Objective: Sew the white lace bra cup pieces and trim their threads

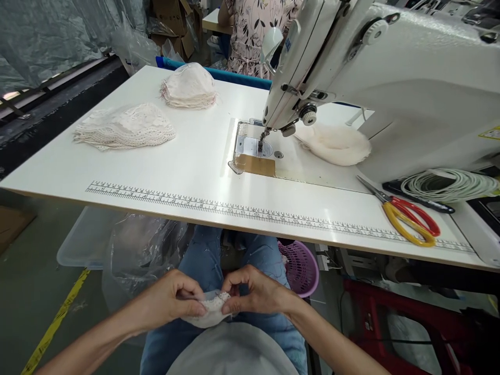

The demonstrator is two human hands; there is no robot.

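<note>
Cloth (211,311) is pinched by left hand (177,298) and right hand (255,291), fingers closed, below a table (195,166) bearing machine (390,62) and scissors (417,223); a person (250,39) stands beyond.

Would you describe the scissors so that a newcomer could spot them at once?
Find the sewing machine on the white table. Near the table's front right corner, by the coiled cord, lie the scissors. Their red and yellow handles set them apart from the pale cord.

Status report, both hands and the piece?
Left hand and right hand pinching small white lace-edged fabric piece, over lap. Nothing visibly blocking either hand.
</note>
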